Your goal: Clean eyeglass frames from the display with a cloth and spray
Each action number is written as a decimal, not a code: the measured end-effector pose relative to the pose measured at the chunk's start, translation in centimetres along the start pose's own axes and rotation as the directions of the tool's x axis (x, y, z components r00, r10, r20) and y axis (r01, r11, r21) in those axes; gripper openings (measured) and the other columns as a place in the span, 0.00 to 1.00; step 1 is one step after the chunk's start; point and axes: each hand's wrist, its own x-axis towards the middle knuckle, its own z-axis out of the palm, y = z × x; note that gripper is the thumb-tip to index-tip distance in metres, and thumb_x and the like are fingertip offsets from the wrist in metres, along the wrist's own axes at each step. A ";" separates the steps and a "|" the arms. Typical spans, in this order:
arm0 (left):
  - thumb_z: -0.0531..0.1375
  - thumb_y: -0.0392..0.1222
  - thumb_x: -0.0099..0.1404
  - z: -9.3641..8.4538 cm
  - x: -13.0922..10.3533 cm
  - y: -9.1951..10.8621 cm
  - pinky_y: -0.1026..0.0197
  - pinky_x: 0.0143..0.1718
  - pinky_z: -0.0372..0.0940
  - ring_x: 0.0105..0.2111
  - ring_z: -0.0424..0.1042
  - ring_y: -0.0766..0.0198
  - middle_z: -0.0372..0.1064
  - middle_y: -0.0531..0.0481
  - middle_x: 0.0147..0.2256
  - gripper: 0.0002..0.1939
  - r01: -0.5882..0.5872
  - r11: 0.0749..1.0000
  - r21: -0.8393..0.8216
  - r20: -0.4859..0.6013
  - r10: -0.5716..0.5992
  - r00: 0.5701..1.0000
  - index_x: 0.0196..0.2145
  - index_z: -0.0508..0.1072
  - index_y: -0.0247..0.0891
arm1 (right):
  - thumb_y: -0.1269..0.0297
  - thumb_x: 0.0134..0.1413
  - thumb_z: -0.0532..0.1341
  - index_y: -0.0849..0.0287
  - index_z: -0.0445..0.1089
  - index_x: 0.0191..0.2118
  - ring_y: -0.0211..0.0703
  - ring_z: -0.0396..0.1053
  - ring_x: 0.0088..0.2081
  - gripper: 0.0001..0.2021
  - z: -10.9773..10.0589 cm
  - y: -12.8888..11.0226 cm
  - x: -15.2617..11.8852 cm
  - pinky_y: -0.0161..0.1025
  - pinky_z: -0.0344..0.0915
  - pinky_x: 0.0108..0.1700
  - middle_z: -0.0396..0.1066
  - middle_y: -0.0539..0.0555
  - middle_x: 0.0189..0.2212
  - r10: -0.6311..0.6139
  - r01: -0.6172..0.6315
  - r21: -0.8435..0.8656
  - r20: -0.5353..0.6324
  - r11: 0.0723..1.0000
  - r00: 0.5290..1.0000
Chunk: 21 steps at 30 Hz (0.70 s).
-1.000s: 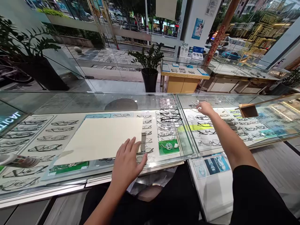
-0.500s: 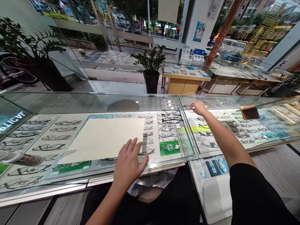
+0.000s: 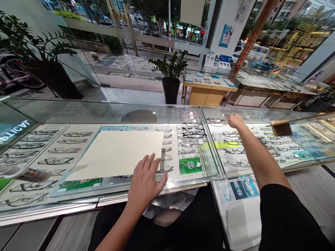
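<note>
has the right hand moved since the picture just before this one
Yes, rightward: the right hand is now farther from the seam between the glass cases.

The white bottle (image 3: 26, 174) leaves a narrow gap beside the cream sheet (image 3: 117, 153).

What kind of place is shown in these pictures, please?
It looks like an optician's or eyewear shop. Many eyeglass frames lie in rows inside the glass display counter, more glasses sit on the wooden stand by the window, and the lettering at far left seems to end in "PTICAL".
</note>
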 end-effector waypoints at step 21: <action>0.60 0.52 0.71 0.0 0.0 0.1 0.34 0.68 0.62 0.70 0.63 0.36 0.68 0.36 0.67 0.24 0.016 1.000 -0.023 -0.031 -0.016 0.999 0.60 0.73 0.39 | 0.64 0.57 0.63 0.54 0.74 0.64 0.64 0.59 0.67 0.28 -0.6 -5.8 3.3 0.56 0.61 0.68 0.67 0.60 0.68 -0.185 0.184 0.025 0.016 0.983 0.983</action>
